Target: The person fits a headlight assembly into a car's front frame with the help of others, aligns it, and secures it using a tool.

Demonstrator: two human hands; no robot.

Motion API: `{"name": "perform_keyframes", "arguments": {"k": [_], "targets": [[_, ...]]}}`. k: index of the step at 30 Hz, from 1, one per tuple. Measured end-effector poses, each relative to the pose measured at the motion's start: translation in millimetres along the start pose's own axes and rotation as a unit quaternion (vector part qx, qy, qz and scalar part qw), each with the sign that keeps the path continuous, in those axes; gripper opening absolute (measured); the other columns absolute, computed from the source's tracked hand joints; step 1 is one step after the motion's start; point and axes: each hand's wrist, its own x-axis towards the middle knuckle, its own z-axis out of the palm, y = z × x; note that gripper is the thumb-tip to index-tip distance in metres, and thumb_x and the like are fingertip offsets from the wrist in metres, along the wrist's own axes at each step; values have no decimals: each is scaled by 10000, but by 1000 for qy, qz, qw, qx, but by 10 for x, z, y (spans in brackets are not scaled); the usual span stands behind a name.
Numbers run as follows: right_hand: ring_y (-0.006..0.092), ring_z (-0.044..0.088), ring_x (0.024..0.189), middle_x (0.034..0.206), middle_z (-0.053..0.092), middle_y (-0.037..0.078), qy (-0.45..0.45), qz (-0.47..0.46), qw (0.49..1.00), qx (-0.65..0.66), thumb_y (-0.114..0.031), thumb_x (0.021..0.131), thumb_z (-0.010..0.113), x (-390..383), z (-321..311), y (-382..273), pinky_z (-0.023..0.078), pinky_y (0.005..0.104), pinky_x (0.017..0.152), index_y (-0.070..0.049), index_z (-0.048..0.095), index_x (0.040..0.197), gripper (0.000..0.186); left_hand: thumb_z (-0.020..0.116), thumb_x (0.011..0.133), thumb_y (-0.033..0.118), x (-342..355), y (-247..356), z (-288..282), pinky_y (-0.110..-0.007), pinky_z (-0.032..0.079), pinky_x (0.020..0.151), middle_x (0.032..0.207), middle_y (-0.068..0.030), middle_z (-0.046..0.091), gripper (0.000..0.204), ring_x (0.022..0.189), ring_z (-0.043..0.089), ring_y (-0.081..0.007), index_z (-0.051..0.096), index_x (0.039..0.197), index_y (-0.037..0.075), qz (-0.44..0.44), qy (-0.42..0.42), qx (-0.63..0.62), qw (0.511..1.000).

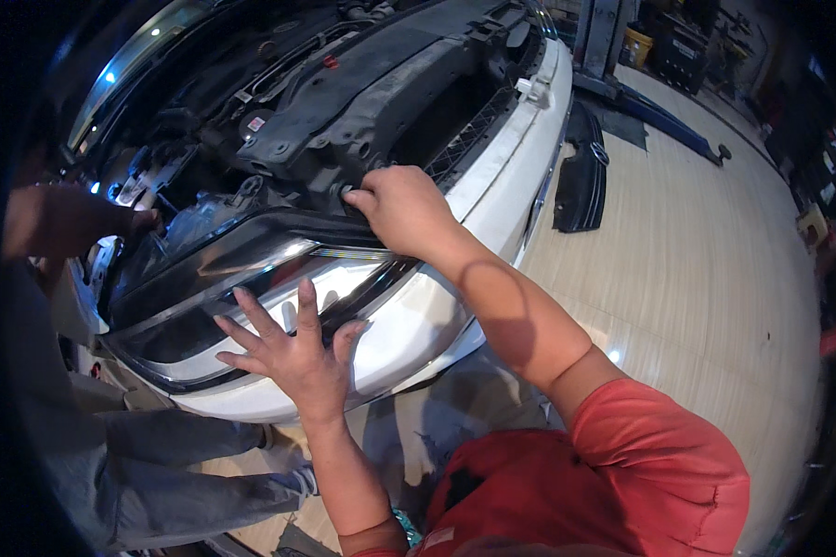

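Note:
The headlight (251, 262) sits at the front corner of a white car with its engine bay uncovered. My left hand (305, 364) is open, fingers spread wide, over the lower edge of the headlight and the white bumper (418, 325). I cannot tell whether its fingertips touch the lens. At the headlight's inner upper end, my right hand (404, 209) is closed, thumb pointing left, against the black front panel (330, 153). Whatever its curled fingers hold is hidden beneath them.
Another person's hand (111, 221) reaches in behind the headlight from the left; that person's jeans (186, 464) show below. A black grille piece (581, 176) lies on the light floor at right. Beyond it stand a lift post (599, 42) and its arm (669, 125).

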Motion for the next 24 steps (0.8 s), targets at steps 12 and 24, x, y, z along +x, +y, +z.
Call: {"name": "perform_keyframes", "arguments": {"k": [12, 24], "targets": [[413, 634, 792, 796, 651, 242, 24, -23, 999, 15, -228, 837, 690, -49, -21, -5, 498, 443, 725, 34, 693, 845, 262, 660, 679, 708, -9, -19, -9, -780, -5, 1022, 1620, -160, 63, 856, 1451, 2, -505, 404, 1448, 430, -1, -12, -5, 1000], [410, 637, 785, 792, 653, 233, -5, -5, 1000, -30, -215, 830, 699, -30, -43, -41, 498, 434, 707, 26, 688, 865, 243, 680, 663, 675, -11, -1, 3, -787, -34, 1014, 1628, -123, 47, 829, 1465, -61, -466, 404, 1423, 492, -17, -19, -34, 999]]}}
